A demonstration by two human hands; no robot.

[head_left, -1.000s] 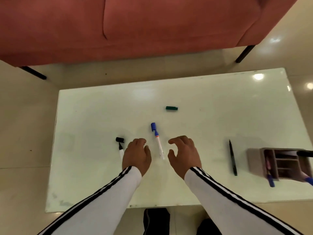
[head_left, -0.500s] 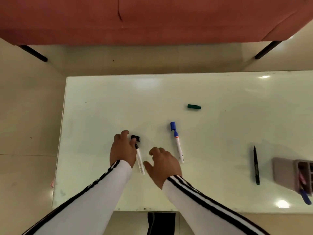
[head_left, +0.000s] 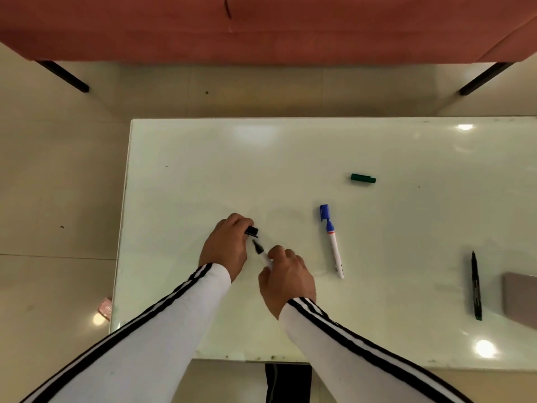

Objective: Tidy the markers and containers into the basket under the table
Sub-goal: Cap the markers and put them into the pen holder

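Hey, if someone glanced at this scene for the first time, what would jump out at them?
Probably the two hands in the middle of the pale table: the left hand pinches a black cap while the right hand holds the uncapped black marker beside it. To the right lie a blue-capped marker and a lone green cap, with a red sofa beyond the table.

Glossy white table (head_left: 203, 158), beige tile floor (head_left: 58, 175), red sofa (head_left: 261, 27) behind

Print on the blue marker (head_left: 334, 245) is too small to read.
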